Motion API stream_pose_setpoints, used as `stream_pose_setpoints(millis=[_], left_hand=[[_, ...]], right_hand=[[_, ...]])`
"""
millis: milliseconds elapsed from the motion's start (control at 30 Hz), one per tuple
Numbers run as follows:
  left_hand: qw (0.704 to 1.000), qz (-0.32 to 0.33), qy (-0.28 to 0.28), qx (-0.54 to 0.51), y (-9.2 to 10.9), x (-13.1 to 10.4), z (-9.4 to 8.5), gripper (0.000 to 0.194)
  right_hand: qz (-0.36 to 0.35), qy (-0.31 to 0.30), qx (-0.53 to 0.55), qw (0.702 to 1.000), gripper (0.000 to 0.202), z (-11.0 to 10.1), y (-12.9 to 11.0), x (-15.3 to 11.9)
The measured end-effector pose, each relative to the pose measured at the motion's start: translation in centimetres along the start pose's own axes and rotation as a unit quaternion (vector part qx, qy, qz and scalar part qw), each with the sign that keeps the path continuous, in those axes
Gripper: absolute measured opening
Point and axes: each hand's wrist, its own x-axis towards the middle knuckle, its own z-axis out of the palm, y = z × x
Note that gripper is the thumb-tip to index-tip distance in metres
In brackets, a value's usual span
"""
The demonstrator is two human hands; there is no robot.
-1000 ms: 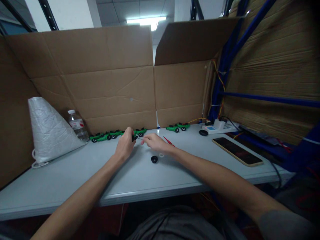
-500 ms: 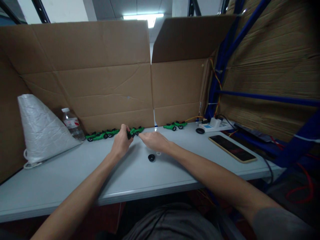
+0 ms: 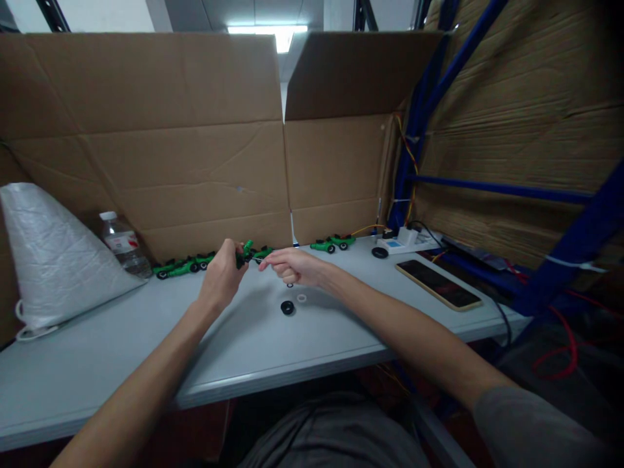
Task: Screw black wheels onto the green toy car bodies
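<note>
Since half a second ago the green toy [image 3: 248, 249] has come up in the left hand [image 3: 224, 273], so a green end now rises above the fingertips. A thin metal rod [image 3: 258, 260] has come into sight at the right hand [image 3: 295, 263].

The toy is between the hands, above the table [image 3: 234, 344]. The left hand's fingers are closed around it; the right pinches the rod, which points at the toy. Whether they touch is too small to tell.

Below the right hand lie a black wheel [image 3: 287, 307], a white ring [image 3: 301, 298] just beside it and a small dark ring [image 3: 290, 285]. Behind, green toy cars [image 3: 180, 266] line the cardboard [image 3: 209, 156], with two more cars [image 3: 333, 244] farther right.

On the left, a capped clear bottle [image 3: 121, 242] leans by a silvery-white bag [image 3: 58, 253]; I cannot tell the bottle's fill, and the bag hides its contents. On the right are a phone [image 3: 439, 284] and a power strip [image 3: 407, 240] with a white plug in it.
</note>
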Motion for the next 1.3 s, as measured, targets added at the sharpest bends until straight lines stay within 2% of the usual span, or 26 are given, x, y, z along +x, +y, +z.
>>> stream_pose_setpoints(millis=[67,100,167,267,300,367,433,500,633,733,800,867,933,1033,1100,1167,1233,1300], left_hand=[[1.000,-0.003,-0.006,0.003,-0.3,0.2,0.2,0.034],[1.000,-0.007,-0.008,0.008,-0.5,0.3,0.4,0.035],[0.999,-0.018,-0.015,0.021,-0.7,0.3,0.7,0.037],[0.998,-0.027,-0.053,0.035,-0.9,0.0,1.1,0.037],[0.996,-0.024,-0.073,0.036,-0.9,-0.1,1.2,0.037],[0.994,-0.013,-0.107,0.036,-0.8,-0.3,1.1,0.035],[0.993,-0.003,-0.114,0.039,-0.5,-0.4,1.0,0.035],[0.994,0.001,-0.099,0.046,-0.2,-0.5,0.8,0.035],[0.995,-0.008,-0.078,0.055,0.2,-0.5,0.6,0.036],[0.997,-0.015,-0.049,0.051,0.1,-0.4,0.5,0.035],[0.999,-0.020,-0.023,0.039,-0.2,-0.3,0.5,0.034],[1.000,-0.024,-0.006,0.014,-0.5,-0.1,0.7,0.034],[0.999,-0.033,-0.001,-0.020,-0.7,0.1,1.1,0.037],[0.995,-0.073,0.009,-0.071,-0.7,0.3,1.7,0.046],[0.990,-0.096,0.022,-0.102,-0.6,0.3,1.9,0.049],[0.986,-0.114,0.035,-0.115,-0.6,0.2,1.9,0.050],[0.985,-0.128,0.040,-0.110,-0.7,0.1,1.9,0.047],[0.985,-0.135,0.031,-0.106,-0.9,0.0,2.0,0.042]], right_hand=[[-0.053,0.066,-0.123,0.989,0.023,0.2,0.0,-0.2],[-0.088,0.103,-0.209,0.969,0.021,0.4,0.0,-0.4],[-0.150,0.142,-0.396,0.895,0.017,0.8,0.1,-0.6],[-0.165,0.115,-0.607,0.769,0.023,1.7,0.6,-1.0],[-0.152,0.102,-0.646,0.741,0.027,1.9,0.8,-1.0],[-0.126,0.085,-0.685,0.713,0.033,2.5,1.2,-1.0],[-0.116,0.085,-0.682,0.717,0.034,2.8,1.6,-0.7],[-0.123,0.102,-0.639,0.753,0.032,2.8,1.9,-0.3],[-0.154,0.120,-0.431,0.881,0.027,1.9,1.9,0.4],[-0.076,0.106,-0.207,0.970,0.027,1.3,1.6,0.6],[-0.009,0.067,-0.054,0.996,0.028,0.9,1.3,0.5],[0.031,0.020,0.042,0.998,0.027,0.5,0.9,0.3],[0.037,0.001,0.066,0.997,0.025,-0.1,0.7,0.1],[0.012,0.000,0.000,1.000,0.026,-1.3,0.6,-0.2],[-0.026,0.059,-0.090,0.994,0.026,-2.2,0.8,-0.3],[-0.055,0.162,-0.214,0.962,0.024,-2.9,1.0,-0.2],[-0.070,0.252,-0.364,0.894,0.020,-3.5,1.4,-0.1],[-0.045,0.288,-0.473,0.832,0.021,-3.8,1.8,-0.1]])
